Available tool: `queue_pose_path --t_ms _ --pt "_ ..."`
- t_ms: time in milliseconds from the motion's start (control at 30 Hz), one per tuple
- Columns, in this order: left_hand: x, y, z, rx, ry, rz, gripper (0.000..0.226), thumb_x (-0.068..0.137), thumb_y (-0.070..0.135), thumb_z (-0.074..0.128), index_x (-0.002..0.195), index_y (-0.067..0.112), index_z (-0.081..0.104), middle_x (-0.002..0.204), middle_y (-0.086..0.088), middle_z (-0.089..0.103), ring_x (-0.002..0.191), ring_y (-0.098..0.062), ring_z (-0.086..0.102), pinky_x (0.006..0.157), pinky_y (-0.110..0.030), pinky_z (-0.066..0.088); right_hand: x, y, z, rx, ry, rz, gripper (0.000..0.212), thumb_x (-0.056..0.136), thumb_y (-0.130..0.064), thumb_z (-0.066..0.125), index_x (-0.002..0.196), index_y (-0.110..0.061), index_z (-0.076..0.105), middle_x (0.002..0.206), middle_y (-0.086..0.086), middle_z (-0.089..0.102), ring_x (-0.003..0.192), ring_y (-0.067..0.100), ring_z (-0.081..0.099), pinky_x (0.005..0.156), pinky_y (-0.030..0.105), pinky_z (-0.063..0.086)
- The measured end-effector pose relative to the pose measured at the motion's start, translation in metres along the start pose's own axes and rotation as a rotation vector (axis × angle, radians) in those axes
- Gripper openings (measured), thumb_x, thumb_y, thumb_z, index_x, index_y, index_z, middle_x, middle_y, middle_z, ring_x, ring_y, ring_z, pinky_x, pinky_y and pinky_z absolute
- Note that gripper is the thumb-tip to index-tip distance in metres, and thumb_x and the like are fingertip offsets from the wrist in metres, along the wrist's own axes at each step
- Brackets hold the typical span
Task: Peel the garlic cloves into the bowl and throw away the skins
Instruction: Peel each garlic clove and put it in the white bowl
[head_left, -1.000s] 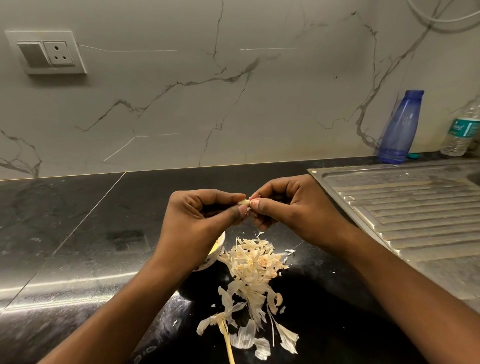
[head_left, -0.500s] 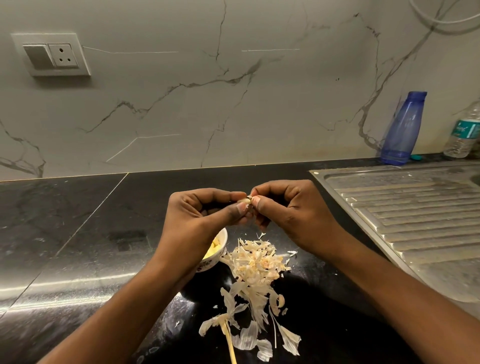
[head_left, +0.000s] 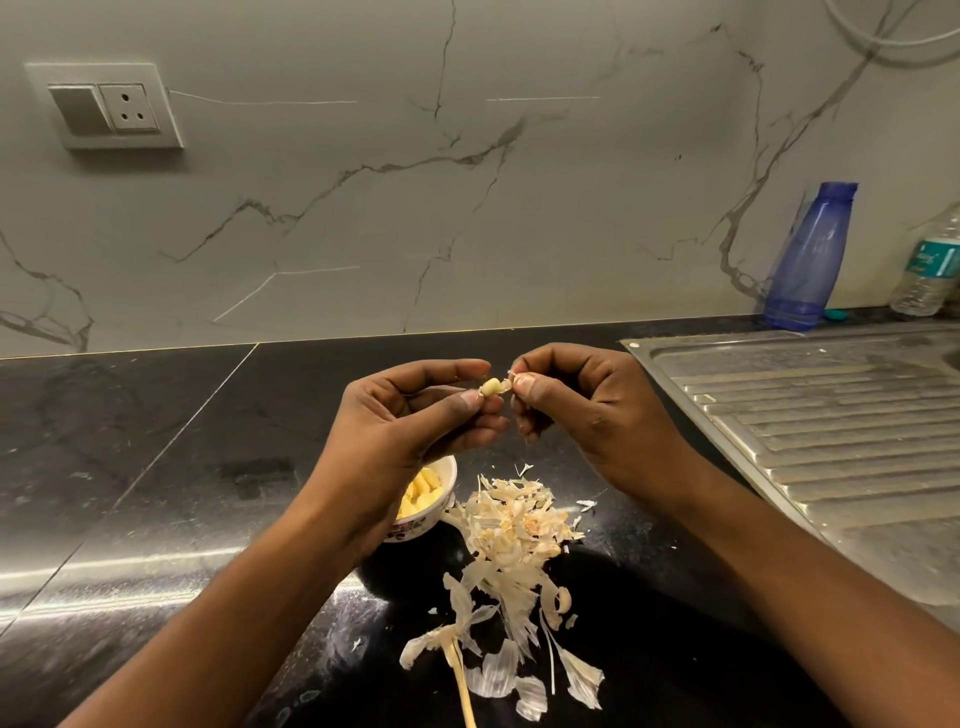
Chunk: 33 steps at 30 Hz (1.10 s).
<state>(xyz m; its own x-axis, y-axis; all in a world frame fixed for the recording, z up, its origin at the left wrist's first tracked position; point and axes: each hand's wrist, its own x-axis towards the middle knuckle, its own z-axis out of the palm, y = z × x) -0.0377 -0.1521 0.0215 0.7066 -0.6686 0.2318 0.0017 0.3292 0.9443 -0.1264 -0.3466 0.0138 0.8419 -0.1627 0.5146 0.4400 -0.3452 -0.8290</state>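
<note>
The left hand (head_left: 410, 421) and right hand (head_left: 587, 415) have drawn slightly apart since a second ago, baring a yellow clove (head_left: 491, 386) between them. The left pinches the clove; the right pinches the skin (head_left: 511, 381) at its end. Nearly peeled, I judge, and due for the bowl (head_left: 451, 480) under the left wrist. The skins (head_left: 511, 525) are heaped beside the bowl, towards the bench's (head_left: 156, 467) near edge.

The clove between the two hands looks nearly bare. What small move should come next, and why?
Probably the right hand should pull the last skin off the clove. The left hand pinches the clove, mostly bare and yellow, but a shred of skin clings where the right hand pinches. The bowl waits below.
</note>
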Motion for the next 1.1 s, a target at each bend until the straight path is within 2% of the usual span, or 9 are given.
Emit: queue_pose_path --t_ms 233,367,633,800,900,1000,1100 --pt "-0.002 -0.004 0.001 0.167 -0.016 0.065 0.041 0.075 0.009 0.078 0.114 0.001 0.075 0.105 -0.019 0.079 0.099 -0.036 0.078 0.086 -0.035 0.065 0.001 0.003 0.000 -0.100 -0.018 0.016 0.010 0.103 -0.007 0.064 0.104 -0.007 0.075 0.083 0.004 0.073 0.072 0.017 0.070 0.067 0.027 0.060" --pt "-0.003 -0.002 0.003 0.191 -0.019 0.083 0.034 0.077 0.011 0.077 0.109 0.002 0.076 0.100 -0.018 0.080 0.093 -0.034 0.079 0.079 -0.031 0.065 0.001 0.004 -0.001 -0.120 -0.038 0.019 0.010 0.103 -0.009 0.065 0.104 -0.007 0.074 0.085 0.004 0.073 0.074 0.017 0.071 0.067 0.026 0.059" --pt "0.000 0.002 0.002 0.017 0.044 -0.017 0.031 0.088 0.011 0.067 0.115 -0.002 0.072 0.101 -0.026 0.077 0.090 -0.036 0.079 0.075 -0.031 0.066 0.001 0.001 -0.006 -0.097 -0.005 0.019 0.011 0.104 -0.008 0.063 0.100 -0.008 0.073 0.079 0.002 0.072 0.070 0.017 0.069 0.067 0.025 0.059" --pt "0.002 0.001 0.000 -0.088 0.049 -0.090 0.029 0.093 0.009 0.062 0.119 -0.001 0.072 0.105 -0.026 0.077 0.091 -0.033 0.079 0.075 -0.032 0.066 -0.002 -0.004 -0.012 -0.071 -0.050 0.009 0.003 0.095 -0.002 0.074 0.097 -0.002 0.075 0.078 0.008 0.073 0.067 0.022 0.067 0.064 0.027 0.058" --pt "0.004 0.002 -0.002 -0.099 0.052 -0.102 0.029 0.093 0.009 0.061 0.118 0.000 0.072 0.104 -0.025 0.077 0.089 -0.030 0.079 0.074 -0.031 0.066 -0.002 -0.005 -0.016 -0.056 -0.063 0.007 0.005 0.091 0.000 0.077 0.096 -0.001 0.075 0.077 0.008 0.072 0.067 0.022 0.066 0.063 0.029 0.057" --pt "0.004 0.004 -0.007 -0.039 0.044 -0.102 0.031 0.089 0.009 0.065 0.117 -0.001 0.072 0.105 -0.025 0.077 0.094 -0.035 0.079 0.077 -0.033 0.066 -0.003 -0.006 -0.020 -0.056 -0.101 0.023 0.004 0.094 0.004 0.072 0.097 0.002 0.075 0.080 0.012 0.074 0.068 0.025 0.068 0.063 0.032 0.058" --pt "0.005 0.013 -0.017 0.132 0.037 -0.083 0.035 0.083 0.005 0.070 0.118 -0.001 0.072 0.105 -0.023 0.078 0.095 -0.035 0.079 0.079 -0.032 0.066 -0.004 -0.006 -0.021 -0.095 -0.155 0.059 0.016 0.096 0.010 0.065 0.101 0.001 0.077 0.087 0.013 0.078 0.075 0.027 0.073 0.065 0.034 0.061"
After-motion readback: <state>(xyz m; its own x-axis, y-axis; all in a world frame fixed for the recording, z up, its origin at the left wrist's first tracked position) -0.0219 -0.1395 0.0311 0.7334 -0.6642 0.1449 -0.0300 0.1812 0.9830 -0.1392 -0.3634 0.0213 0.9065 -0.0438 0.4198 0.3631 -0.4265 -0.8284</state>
